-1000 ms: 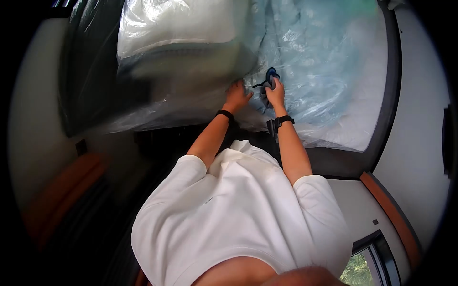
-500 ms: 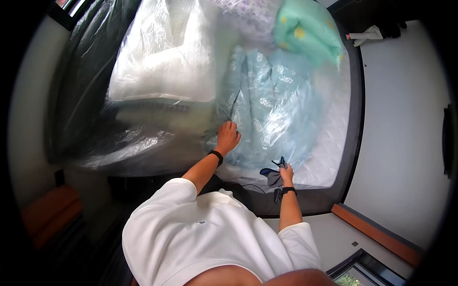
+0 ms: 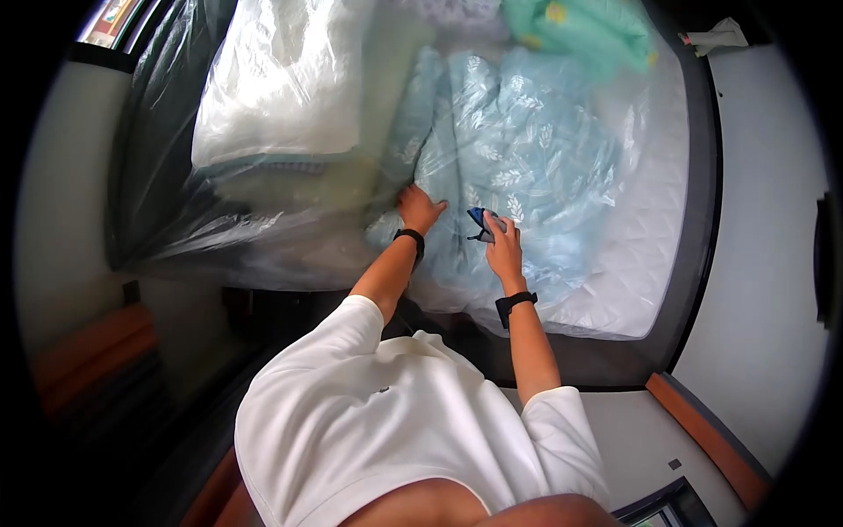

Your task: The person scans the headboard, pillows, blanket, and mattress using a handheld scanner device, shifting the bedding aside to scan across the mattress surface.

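Observation:
Clear plastic sheeting lies over light blue bedding (image 3: 527, 167) with a white leaf pattern. My left hand (image 3: 420, 209) rests on the plastic at the left part of the blue bedding, thumb apart from the other fingers, with nothing visible in it. To its right, my right hand (image 3: 503, 246) is closed around a small grey and blue cloth-like item (image 3: 483, 225) with a dark strap or cord hanging from it. This item is just above the plastic-covered bedding. Black bands circle both wrists.
White folded bedding (image 3: 281, 88) lies at the upper left under plastic. A green bundle with yellow spots (image 3: 584, 31) is at the top. The white mattress (image 3: 645, 237) has a dark frame (image 3: 698, 220). An orange-brown ledge (image 3: 711, 435) runs at lower right.
Since half a second ago, my right hand has moved up and left with the grey and blue item, closer to my left hand. The camera view has also shifted.

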Demonstrator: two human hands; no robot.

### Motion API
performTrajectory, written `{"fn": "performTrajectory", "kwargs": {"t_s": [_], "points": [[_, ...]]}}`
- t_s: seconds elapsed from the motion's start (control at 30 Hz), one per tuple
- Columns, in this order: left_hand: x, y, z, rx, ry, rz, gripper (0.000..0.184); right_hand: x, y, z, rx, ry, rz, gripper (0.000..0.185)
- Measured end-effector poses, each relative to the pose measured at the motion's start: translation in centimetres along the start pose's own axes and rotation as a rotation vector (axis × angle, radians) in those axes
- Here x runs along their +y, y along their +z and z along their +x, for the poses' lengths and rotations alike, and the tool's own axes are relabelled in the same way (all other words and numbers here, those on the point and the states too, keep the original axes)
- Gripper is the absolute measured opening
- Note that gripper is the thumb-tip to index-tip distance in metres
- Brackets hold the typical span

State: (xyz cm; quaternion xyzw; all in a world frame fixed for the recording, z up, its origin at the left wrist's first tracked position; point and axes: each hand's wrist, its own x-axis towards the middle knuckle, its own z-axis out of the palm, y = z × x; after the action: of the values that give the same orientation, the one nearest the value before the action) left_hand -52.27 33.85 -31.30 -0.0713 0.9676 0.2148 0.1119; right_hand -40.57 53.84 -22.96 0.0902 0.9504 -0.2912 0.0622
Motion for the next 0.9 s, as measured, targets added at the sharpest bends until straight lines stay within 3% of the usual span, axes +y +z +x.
{"fn": "performTrajectory", "kwargs": {"t_s": [0.03,0.1,0.13,0.23,0.37,0.47,0.53,0.67,0.83,0.9], "points": [[0.6,-0.5,0.2,0.001,0.001,0.018,0.092,0.9,-0.1,-0.1,-0.007,-0.002,0.002,0.074],[1.7,-1.1,1.2,-0.118,-0.170,0.061,0.063,3.4,-0.5,-0.6,-0.027,0.032,0.012,0.071],[1.5,-0.9,1.4,-0.125,-0.171,0.079,0.063,5.5,-0.3,-1.2,-0.017,0.083,0.019,0.070],[1.0,-1.3,1.2,-0.077,-0.071,0.088,0.038,12.3,-0.3,-4.5,-0.115,0.377,-0.014,0.064],[0.1,-4.6,0.0,0.036,0.120,0.118,0.040,15.3,-1.3,-6.1,-0.189,0.426,-0.091,0.065],[-0.8,-9.6,-1.9,0.127,0.176,-0.015,0.039,14.9,-1.2,-4.9,-0.066,0.357,-0.015,0.067],[-1.2,-13.3,-3.3,0.085,0.179,-0.134,0.037,13.0,-2.3,-3.3,0.157,0.253,0.051,0.066],[-5.0,-10.3,-3.1,0.104,0.058,-0.158,0.036,7.3,-3.5,-0.7,0.338,0.176,0.168,0.066],[-6.2,-5.6,-2.1,0.145,0.051,-0.045,0.047,5.0,1.7,4.4,0.200,0.046,0.109,0.057],[-5.5,-5.9,-2.3,0.119,0.032,-0.025,0.050,5.9,3.9,5.5,0.040,-0.104,-0.098,0.055]]}}
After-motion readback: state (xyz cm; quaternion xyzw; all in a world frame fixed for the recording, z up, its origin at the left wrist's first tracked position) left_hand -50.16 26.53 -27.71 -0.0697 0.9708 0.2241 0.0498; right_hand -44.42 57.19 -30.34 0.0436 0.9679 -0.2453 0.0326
